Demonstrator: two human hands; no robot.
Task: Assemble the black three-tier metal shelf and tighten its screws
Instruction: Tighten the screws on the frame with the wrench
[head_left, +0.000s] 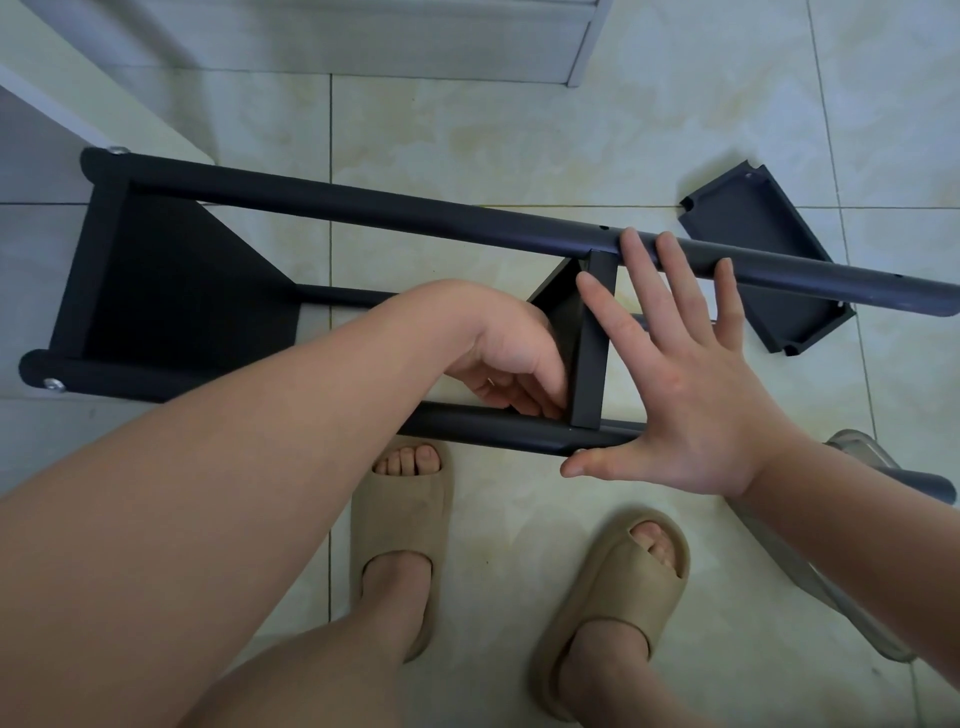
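Black shelf (332, 208); beige slippers (400, 525).

Pale marbled floor tiles (519, 130) with dark grout lines run under everything. A beige left sandal (400, 525) is worn on a bare foot, toes showing. The right sandal (613, 597) stands just right of it, angled outward. Farther right lies a clear plastic object (831, 597) I can't identify. Well beyond the left sandal a grey-white cabinet base (415, 47) meets the floor, and a white panel (130, 104) slants off to the left.
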